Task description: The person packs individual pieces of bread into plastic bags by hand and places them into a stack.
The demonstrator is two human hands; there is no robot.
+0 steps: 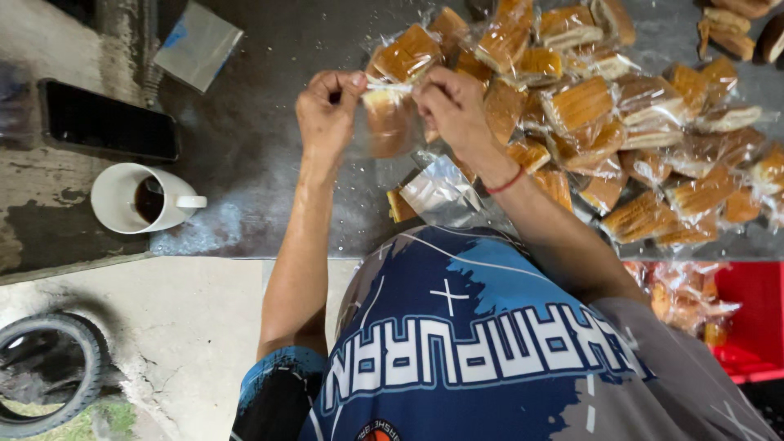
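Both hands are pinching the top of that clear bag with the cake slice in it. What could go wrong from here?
1. The left hand and right hand grip only the top edge of the clear plastic bag holding a golden cake slice; it hangs unsupported and might slip.
2. The heap of bagged golden cake slices reaches the table's near edge, above a red plastic crate; a nudge could tip some over.
3. A white mug of dark drink stands near the left elbow.
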